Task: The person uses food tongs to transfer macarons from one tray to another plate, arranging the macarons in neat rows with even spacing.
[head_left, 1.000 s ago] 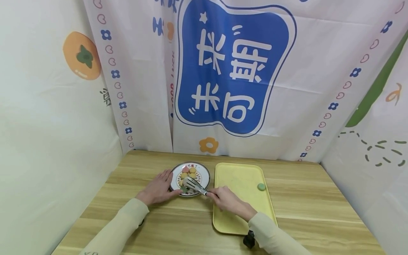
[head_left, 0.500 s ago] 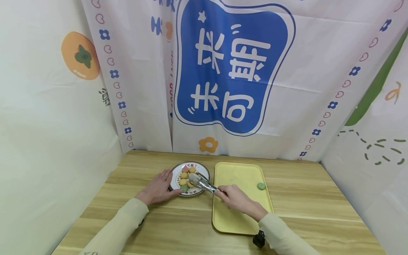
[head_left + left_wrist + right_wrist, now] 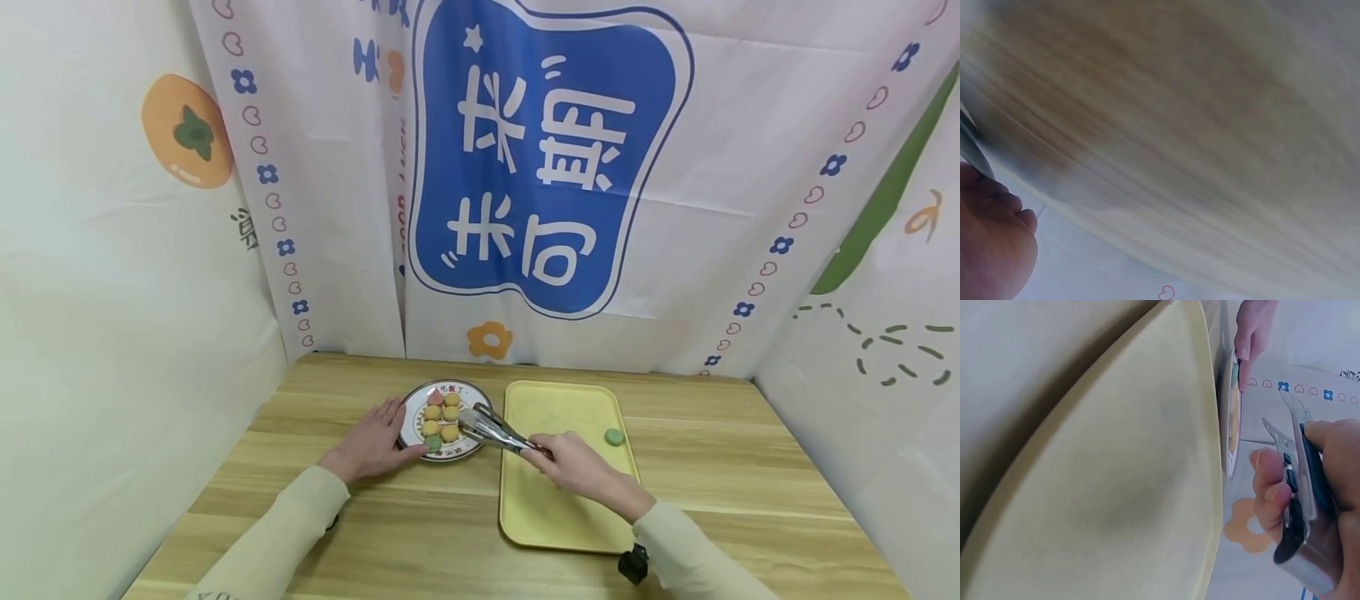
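My right hand [image 3: 581, 467] grips metal tongs [image 3: 497, 430] with dark handle grips. Their tips hang over the plate's right side, apart, and I see nothing between them. The white plate [image 3: 471, 396] has a dark rim and red print. On it sit several small round yellow pieces [image 3: 432, 412], a pink piece [image 3: 436, 398] and a green piece [image 3: 433, 443]. My left hand [image 3: 372, 443] rests against the plate's left edge, fingers extended, thumb at the rim near the green piece. In the right wrist view the tongs [image 3: 1300, 469] lie between my thumb and curled fingers.
A yellow tray [image 3: 558, 517] lies right of the plate, under my right forearm. One green round piece [image 3: 614, 437] sits by its right edge. Both stand on a wood-grain table [image 3: 720, 467] with printed white cloth behind and at the sides.
The tongs have lifted from the green piece on the plate and moved right, toward the tray, with my right hand. My left hand has stayed at the plate's edge.
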The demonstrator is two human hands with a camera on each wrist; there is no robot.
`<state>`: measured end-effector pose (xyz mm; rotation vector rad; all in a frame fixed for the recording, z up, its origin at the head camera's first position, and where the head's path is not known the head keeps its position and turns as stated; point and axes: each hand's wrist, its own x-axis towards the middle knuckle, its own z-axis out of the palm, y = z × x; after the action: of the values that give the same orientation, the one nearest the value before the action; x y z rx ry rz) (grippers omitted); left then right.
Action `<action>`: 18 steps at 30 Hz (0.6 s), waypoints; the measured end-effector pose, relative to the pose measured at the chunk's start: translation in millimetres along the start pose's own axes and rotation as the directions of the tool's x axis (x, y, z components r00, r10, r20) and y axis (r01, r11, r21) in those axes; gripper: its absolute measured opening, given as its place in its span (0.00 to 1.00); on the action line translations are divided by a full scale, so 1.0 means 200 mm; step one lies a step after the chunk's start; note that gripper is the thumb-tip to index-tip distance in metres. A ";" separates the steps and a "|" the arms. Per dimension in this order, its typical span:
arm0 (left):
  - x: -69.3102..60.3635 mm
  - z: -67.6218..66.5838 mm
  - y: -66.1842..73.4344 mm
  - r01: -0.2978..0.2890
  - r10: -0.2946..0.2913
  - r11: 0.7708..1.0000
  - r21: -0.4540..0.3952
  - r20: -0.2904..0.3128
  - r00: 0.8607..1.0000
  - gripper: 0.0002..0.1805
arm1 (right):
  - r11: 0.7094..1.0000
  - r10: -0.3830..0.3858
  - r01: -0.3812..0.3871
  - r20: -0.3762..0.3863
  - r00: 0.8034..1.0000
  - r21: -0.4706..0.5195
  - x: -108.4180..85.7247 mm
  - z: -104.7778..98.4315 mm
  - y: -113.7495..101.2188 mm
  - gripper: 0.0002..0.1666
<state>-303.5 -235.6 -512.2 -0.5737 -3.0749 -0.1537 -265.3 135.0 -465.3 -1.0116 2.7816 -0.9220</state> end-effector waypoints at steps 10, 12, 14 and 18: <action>0.00 -0.01 0.01 -0.002 0.002 1.000 0.002 0.003 1.000 0.60 | 1.000 -0.009 0.009 0.007 1.000 -0.023 -0.08 -0.07 0.02 0.18; 0.00 0.00 0.01 -0.001 0.001 1.000 0.009 0.007 1.000 0.60 | 0.999 -0.017 0.017 -0.002 1.000 -0.044 -0.10 -0.08 0.03 0.18; 0.00 -0.01 0.01 0.004 -0.004 1.000 0.017 0.016 1.000 0.59 | 0.997 -0.034 0.033 -0.020 0.999 -0.068 -0.11 -0.09 0.04 0.18; -0.01 -0.01 0.00 0.009 -0.009 1.000 0.013 0.025 1.000 0.59 | 0.989 -0.077 0.069 -0.062 0.995 -0.131 -0.14 -0.11 0.06 0.16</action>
<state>-302.0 -235.5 -509.6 -0.5654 -3.1008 -0.1283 -255.4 171.8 -457.8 -1.1276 2.9112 -0.8076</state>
